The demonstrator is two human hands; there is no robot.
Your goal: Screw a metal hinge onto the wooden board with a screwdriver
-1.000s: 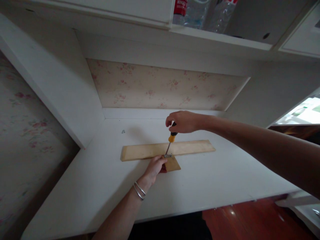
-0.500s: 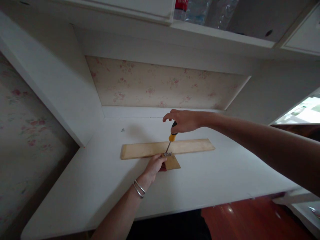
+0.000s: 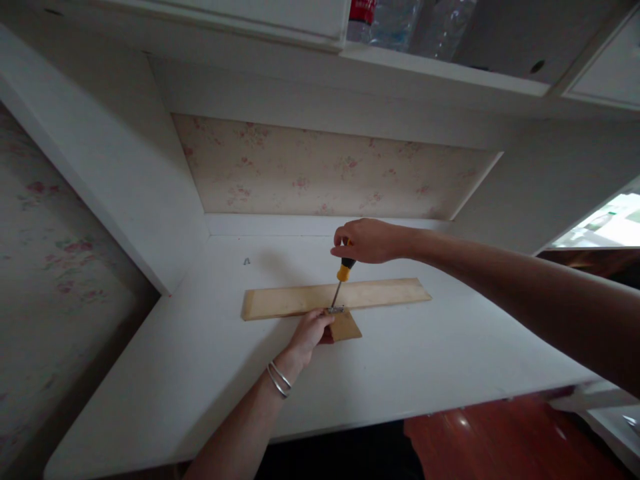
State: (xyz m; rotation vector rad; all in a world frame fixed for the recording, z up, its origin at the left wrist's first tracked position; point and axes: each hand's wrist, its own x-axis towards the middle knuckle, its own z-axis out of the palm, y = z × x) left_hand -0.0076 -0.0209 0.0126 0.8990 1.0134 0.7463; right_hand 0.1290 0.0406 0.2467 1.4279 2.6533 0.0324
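Observation:
My right hand (image 3: 367, 240) is closed round the handle of a yellow and black screwdriver (image 3: 343, 272). Its shaft slants down and its tip meets a small metal hinge (image 3: 336, 309). That hinge lies where a short wooden block (image 3: 346, 326) adjoins a long flat wooden board (image 3: 280, 301). My left hand (image 3: 311, 331) grips the short block at its left side, thumb on top near the hinge; the fingers underneath are partly hidden. Any screw under the tip is too small to make out.
A white desk top (image 3: 390, 367) carries the wood. Small screws (image 3: 247, 261) lie at the back left. Overhead, a cabinet shelf (image 3: 450, 70) holds plastic bottles (image 3: 395, 23). White side panels (image 3: 115, 153) stand left and right, and a red floor (image 3: 465, 440) shows below the front edge.
My right hand's fingers, more spread before, have curled in around the screwdriver handle, and the wrist has turned slightly. My left hand, block and board stay in place.

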